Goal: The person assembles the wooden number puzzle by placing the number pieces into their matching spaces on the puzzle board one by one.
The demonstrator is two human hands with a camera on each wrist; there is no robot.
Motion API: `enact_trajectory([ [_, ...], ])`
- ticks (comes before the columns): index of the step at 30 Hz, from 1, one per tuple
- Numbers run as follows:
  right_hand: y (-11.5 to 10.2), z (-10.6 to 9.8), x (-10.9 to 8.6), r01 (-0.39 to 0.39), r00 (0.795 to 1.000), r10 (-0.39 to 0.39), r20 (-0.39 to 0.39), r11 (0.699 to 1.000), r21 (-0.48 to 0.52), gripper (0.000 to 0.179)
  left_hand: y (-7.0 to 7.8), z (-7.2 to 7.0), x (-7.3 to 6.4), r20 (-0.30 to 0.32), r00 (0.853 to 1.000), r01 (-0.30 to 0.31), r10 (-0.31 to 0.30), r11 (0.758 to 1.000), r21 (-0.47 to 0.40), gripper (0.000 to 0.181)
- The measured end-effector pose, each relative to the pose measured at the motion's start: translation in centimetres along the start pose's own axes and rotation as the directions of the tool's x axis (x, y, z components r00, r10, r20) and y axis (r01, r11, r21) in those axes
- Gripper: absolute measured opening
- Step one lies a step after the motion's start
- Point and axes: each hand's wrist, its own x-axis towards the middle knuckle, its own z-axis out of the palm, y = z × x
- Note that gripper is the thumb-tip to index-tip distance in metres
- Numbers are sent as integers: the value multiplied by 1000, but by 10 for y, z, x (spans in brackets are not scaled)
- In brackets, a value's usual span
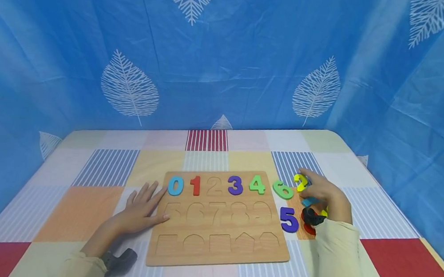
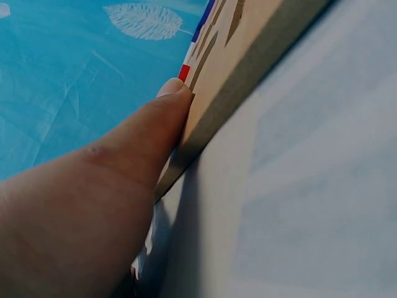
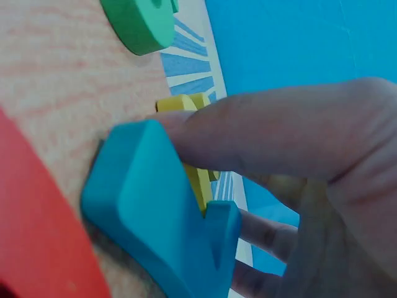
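Observation:
A wooden number board [image 1: 220, 241] lies on the patterned cloth, with the blue 0 [image 1: 175, 185], red 1 [image 1: 195, 185], purple 3 [image 1: 235, 185] and green 4 [image 1: 257, 184] in its top row. The recess for 2 [image 1: 214, 186] is bare. My left hand [image 1: 138, 211] rests at the board's left edge, fingers spread and thumb on the wood. To the right of the board, my right hand [image 1: 327, 194] pinches a yellow number 2 [image 1: 300, 182] between thumb and fingers. In the right wrist view a teal piece [image 3: 142, 205] partly hides the yellow one.
Beside the board lie a green 6 [image 1: 283, 190] and a purple 5 [image 1: 289, 220]. A red piece [image 1: 308, 228] and another yellow piece [image 1: 325, 211] show partly under the right wrist. A blue curtain [image 1: 229, 68] with white leaves hangs behind the table.

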Motion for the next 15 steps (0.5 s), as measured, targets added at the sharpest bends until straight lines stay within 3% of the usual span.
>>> enact_trajectory([
  [5, 0, 1, 3, 10, 999, -11, -30, 999, -33, 81, 0, 2, -1, 5, 1000, 14, -14, 1000, 14, 80],
  [11, -4, 3, 5, 79, 992, -91, -84, 988, -132, 79, 2, 2, -2, 12, 1000, 27, -27, 999, 24, 81],
  [15, -8, 7, 6, 69, 991, -81, -103, 991, -118, 80, 3, 1, -3, 15, 999, 30, -31, 999, 27, 80],
])
